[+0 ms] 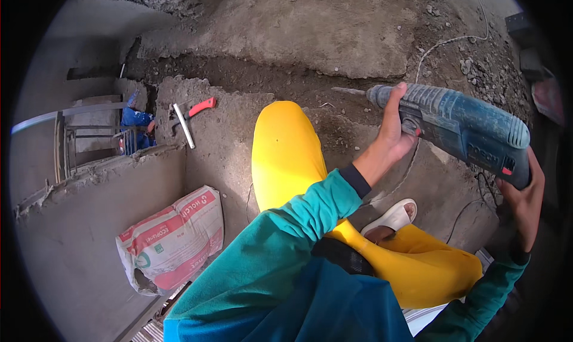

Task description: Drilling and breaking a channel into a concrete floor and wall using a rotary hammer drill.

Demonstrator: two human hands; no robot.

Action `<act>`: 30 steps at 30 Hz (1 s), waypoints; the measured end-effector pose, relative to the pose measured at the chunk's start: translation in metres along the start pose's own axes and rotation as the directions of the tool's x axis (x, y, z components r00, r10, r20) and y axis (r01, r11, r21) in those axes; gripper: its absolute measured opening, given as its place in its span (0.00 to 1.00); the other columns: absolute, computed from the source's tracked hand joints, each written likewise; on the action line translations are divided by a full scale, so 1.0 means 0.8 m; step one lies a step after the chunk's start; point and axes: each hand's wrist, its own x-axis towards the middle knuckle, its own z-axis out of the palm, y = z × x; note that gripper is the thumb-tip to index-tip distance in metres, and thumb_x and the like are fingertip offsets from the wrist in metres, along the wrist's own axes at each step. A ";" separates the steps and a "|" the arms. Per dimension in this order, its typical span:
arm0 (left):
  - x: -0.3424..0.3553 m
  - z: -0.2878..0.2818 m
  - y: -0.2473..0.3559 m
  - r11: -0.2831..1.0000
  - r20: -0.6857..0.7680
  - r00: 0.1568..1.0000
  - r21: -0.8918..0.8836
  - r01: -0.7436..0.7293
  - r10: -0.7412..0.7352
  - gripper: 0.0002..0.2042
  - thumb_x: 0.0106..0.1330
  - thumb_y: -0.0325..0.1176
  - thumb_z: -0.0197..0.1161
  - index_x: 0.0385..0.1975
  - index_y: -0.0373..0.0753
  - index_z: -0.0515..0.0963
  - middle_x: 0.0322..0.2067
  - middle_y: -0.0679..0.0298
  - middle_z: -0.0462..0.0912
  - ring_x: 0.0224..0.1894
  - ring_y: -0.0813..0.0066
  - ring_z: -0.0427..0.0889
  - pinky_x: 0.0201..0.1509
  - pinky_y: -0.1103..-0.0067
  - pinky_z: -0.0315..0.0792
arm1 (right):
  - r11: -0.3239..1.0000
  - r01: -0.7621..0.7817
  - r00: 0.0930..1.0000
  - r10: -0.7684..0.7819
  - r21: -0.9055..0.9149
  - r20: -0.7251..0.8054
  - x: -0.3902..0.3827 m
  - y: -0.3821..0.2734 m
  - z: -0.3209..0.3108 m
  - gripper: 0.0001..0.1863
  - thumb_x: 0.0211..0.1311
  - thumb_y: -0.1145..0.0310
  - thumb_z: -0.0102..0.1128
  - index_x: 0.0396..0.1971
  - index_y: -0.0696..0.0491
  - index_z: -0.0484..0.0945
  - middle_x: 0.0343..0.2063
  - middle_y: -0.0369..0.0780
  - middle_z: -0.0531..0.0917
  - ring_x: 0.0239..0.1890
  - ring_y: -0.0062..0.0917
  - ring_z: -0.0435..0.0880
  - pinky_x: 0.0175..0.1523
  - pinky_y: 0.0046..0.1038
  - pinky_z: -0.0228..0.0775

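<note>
My left hand grips the front of a blue rotary hammer drill, with thumb and fingers around the housing near its side handle. My right hand holds the drill's rear handle at the right. The drill is held sideways, its steel bit pointing left across a dug channel in the rough concrete. A grey cord runs behind the drill. Left of my raised yellow-clad knee, a red-handled tool and a short white pipe lie on the broken concrete edge.
A low concrete wall stands at left, with a torn white-and-red bag against it. Beyond it, a person in blue is beside metal bars. Loose rubble lies at upper right. My sandalled foot rests below the drill among cables.
</note>
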 end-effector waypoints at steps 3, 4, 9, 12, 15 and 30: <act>0.009 -0.050 0.082 0.997 -0.191 0.980 -0.063 0.042 -0.053 0.25 0.53 0.58 0.57 0.41 0.43 0.78 0.44 0.61 0.81 0.47 0.62 0.78 0.56 0.61 0.67 | 0.976 0.011 0.979 -0.054 0.216 0.196 0.073 -0.052 0.101 0.32 0.42 0.80 0.65 0.54 0.62 0.71 0.37 0.38 0.80 0.34 0.16 0.77 0.40 0.20 0.70; 0.018 -0.073 0.094 0.996 -0.280 0.959 -0.088 0.018 -0.042 0.25 0.53 0.57 0.56 0.41 0.43 0.78 0.44 0.61 0.81 0.48 0.62 0.77 0.57 0.61 0.67 | 0.962 -0.063 0.963 -0.011 0.264 0.269 0.093 -0.064 0.125 0.31 0.42 0.80 0.65 0.53 0.62 0.71 0.33 0.37 0.80 0.29 0.15 0.77 0.34 0.20 0.70; 0.061 -0.153 0.121 0.984 -0.436 0.899 -0.176 -0.041 -0.040 0.26 0.54 0.58 0.55 0.43 0.45 0.78 0.47 0.59 0.79 0.52 0.59 0.75 0.60 0.59 0.64 | 0.952 -0.073 0.841 -0.102 0.297 0.531 0.187 -0.067 0.202 0.26 0.46 0.78 0.68 0.49 0.62 0.71 0.24 0.37 0.79 0.18 0.18 0.75 0.26 0.21 0.68; 0.074 -0.166 0.120 0.979 -0.457 0.888 -0.199 -0.045 -0.053 0.28 0.54 0.59 0.54 0.47 0.44 0.76 0.51 0.57 0.76 0.53 0.57 0.74 0.61 0.59 0.64 | 0.920 -0.179 0.832 -0.048 0.349 0.553 0.199 -0.060 0.209 0.23 0.45 0.75 0.71 0.42 0.61 0.73 0.22 0.38 0.80 0.16 0.19 0.75 0.22 0.23 0.68; 0.085 -0.182 0.101 0.978 -0.436 0.900 -0.191 -0.084 -0.008 0.29 0.53 0.59 0.56 0.47 0.43 0.75 0.48 0.58 0.77 0.52 0.59 0.75 0.60 0.60 0.65 | 0.964 -0.242 0.831 0.147 0.112 0.537 0.192 -0.035 0.209 0.18 0.42 0.78 0.72 0.35 0.61 0.75 0.21 0.37 0.79 0.14 0.18 0.74 0.20 0.23 0.66; 0.072 -0.215 0.062 0.982 -0.533 0.846 -0.152 -0.111 0.014 0.25 0.53 0.54 0.60 0.44 0.41 0.74 0.42 0.58 0.80 0.44 0.60 0.80 0.51 0.64 0.73 | 0.997 -0.073 0.963 0.075 -0.016 0.260 0.100 -0.012 0.235 0.27 0.40 0.73 0.68 0.46 0.62 0.73 0.35 0.48 0.83 0.40 0.35 0.83 0.50 0.30 0.71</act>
